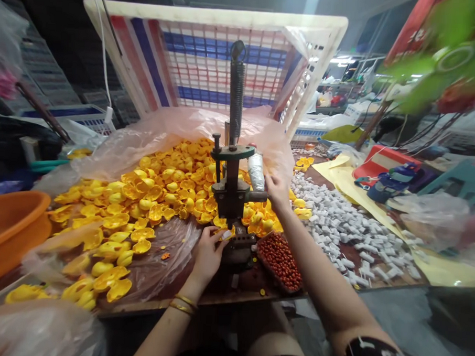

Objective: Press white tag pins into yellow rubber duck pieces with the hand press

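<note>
A dark hand press [231, 193] with a tall coil spring stands in front of me on the work table. My left hand [208, 255] pinches a yellow plastic shell piece [221, 235] under the press's ram. A small white-grey part [227, 234] shows at its fingertips. My right hand [276, 193] is closed at the lower end of the press's tape-wrapped lever handle [255, 171]; part of its grip is hidden. Close by the press base lies a tray of small red-brown pieces [280, 261]. Behind and left of the press spreads a heap of yellow shell pieces [174, 180].
Grey-white small parts [338, 224] are piled on the right. An orange basin [13, 226] stands at the left edge. A white plastic crate [216, 17] leans upright behind the heap. A blurred green fan [451, 56] is at upper right, above a blue bottle [392, 182].
</note>
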`<state>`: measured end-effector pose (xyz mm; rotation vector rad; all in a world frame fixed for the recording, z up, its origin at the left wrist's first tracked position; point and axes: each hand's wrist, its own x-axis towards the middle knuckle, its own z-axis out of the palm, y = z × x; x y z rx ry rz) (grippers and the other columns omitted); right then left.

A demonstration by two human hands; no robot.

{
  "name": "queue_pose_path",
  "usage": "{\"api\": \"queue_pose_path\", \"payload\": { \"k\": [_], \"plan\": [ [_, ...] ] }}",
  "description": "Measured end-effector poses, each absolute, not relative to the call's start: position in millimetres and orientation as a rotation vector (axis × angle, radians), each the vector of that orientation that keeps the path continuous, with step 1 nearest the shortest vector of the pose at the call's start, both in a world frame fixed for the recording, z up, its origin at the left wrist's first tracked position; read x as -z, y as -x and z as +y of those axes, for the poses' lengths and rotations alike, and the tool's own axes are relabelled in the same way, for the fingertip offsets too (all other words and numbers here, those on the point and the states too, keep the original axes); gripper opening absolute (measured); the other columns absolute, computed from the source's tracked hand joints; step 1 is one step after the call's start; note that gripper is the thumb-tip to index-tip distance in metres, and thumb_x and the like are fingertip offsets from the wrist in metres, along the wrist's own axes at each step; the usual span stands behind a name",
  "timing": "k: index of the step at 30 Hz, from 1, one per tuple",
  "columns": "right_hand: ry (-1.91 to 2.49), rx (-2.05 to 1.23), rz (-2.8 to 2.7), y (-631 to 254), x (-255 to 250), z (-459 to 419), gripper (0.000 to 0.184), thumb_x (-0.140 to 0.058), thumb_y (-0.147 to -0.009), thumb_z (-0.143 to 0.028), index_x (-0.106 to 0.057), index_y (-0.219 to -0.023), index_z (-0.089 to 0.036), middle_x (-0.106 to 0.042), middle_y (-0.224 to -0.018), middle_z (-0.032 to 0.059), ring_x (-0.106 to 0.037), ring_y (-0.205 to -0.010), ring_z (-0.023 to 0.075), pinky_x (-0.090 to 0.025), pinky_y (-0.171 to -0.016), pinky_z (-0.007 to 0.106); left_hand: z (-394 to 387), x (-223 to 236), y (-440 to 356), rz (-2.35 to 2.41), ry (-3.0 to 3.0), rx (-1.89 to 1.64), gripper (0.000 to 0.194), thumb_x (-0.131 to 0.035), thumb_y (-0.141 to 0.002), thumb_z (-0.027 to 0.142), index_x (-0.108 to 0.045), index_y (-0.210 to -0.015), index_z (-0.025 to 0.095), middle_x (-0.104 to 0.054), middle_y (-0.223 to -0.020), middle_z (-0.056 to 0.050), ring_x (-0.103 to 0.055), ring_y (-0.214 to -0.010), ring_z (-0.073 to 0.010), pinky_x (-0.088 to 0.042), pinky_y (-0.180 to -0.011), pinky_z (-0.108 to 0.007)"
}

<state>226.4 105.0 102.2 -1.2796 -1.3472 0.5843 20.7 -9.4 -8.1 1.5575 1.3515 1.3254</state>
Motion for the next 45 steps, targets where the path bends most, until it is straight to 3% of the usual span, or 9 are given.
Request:
{"api": "queue_pose_path", "payload": {
  "k": [3,7,11,17,24,31,36,45],
  "plan": [
    [1.149,-0.706,-1.302,-222.1,-162.0,129.0,0.042,-0.040,-0.094,-0.047,-0.059,-0.081,-0.011,-0.050,-0.058,0.0001,-0.053,-0.056,0.0125,-0.045,-0.055,0.027,-10.8,1.5,-23.7,1.371,-1.635,-1.306,0.018,-0.062,-0.077,0.019,-0.072,-0.091,0.021,-0.053,-0.103,-0.005,-0.056,-0.098,-0.0195,-0.044,-0.096,-0.038],
    [0.849,-0.613,-1.276,-199.4,-195.3,66.5,0.034,-0.058,-0.084,-0.051,-0.058,-0.084,-0.017,-0.052,-0.064,-0.0017,-0.052,-0.056,0.0100,-0.046,-0.052,0.024,-10.9,-0.8,-26.7,1.415,-1.650,-1.297,0.016,-0.062,-0.076,0.017,-0.070,-0.088,0.020,-0.054,-0.101,-0.005,-0.057,-0.096,-0.0200,-0.044,-0.093,-0.038],
    [0.744,-0.272,-1.155,-190.1,-186.3,18.6,0.024,-0.060,-0.083,-0.044,-0.058,-0.080,-0.020,-0.052,-0.067,-0.0022,-0.052,-0.060,0.0099,-0.044,-0.051,0.022,-7.9,4.6,-25.5,1.452,-1.599,-1.278,0.018,-0.064,-0.075,0.022,-0.071,-0.091,0.021,-0.055,-0.103,-0.006,-0.058,-0.094,-0.0209,-0.046,-0.090,-0.035],
    [0.766,-0.420,-1.279,-199.3,-194.1,88.4,0.034,-0.049,-0.088,-0.052,-0.060,-0.093,-0.020,-0.056,-0.072,0.0001,-0.055,-0.062,0.0103,-0.043,-0.051,0.022,-4.9,4.9,-24.3,1.453,-1.557,-1.259,0.018,-0.063,-0.076,0.029,-0.072,-0.089,0.020,-0.055,-0.098,-0.006,-0.058,-0.093,-0.0218,-0.045,-0.090,-0.036],
    [0.694,-0.245,-1.097,-188.3,-167.8,21.5,0.027,-0.059,-0.083,-0.047,-0.059,-0.091,-0.022,-0.055,-0.072,-0.0007,-0.055,-0.062,0.0118,-0.047,-0.055,0.026,-8.3,1.1,-29.2,1.420,-1.536,-1.310,0.015,-0.067,-0.072,0.020,-0.072,-0.086,0.020,-0.054,-0.100,-0.006,-0.057,-0.094,-0.0213,-0.042,-0.094,-0.036],
    [0.745,-0.618,-1.166,-199.2,-192.9,85.4,0.037,-0.052,-0.085,-0.055,-0.060,-0.095,-0.021,-0.060,-0.077,0.0010,-0.058,-0.066,0.0116,-0.045,-0.052,0.023,-12.8,0.9,-25.4,1.384,-1.503,-1.334,0.018,-0.068,-0.072,0.021,-0.074,-0.089,0.021,-0.054,-0.101,-0.005,-0.056,-0.099,-0.0208,-0.042,-0.096,-0.035],
    [0.754,-0.674,-1.156,-199.8,-193.8,94.7,0.041,-0.052,-0.083,-0.060,-0.059,-0.094,-0.021,-0.059,-0.070,-0.0008,-0.055,-0.058,0.0101,-0.042,-0.048,0.021,-12.3,5.3,-24.5,1.372,-1.389,-1.360,0.023,-0.071,-0.069,0.027,-0.075,-0.091,0.020,-0.055,-0.102,-0.006,-0.057,-0.098,-0.0211,-0.044,-0.094,-0.036],
    [0.863,-0.914,-0.976,-203.9,-178.4,135.0,0.029,-0.062,-0.081,-0.046,-0.051,-0.074,-0.020,-0.045,-0.049,-0.0071,-0.047,-0.041,0.0098,-0.049,-0.045,0.025,-10.5,-14.2,-7.2,1.302,-1.125,-1.370,0.035,-0.080,-0.058,0.041,-0.077,-0.080,0.014,-0.072,-0.080,-0.008,-0.065,-0.079,-0.0224,-0.051,-0.078,-0.033]
  ]
}}
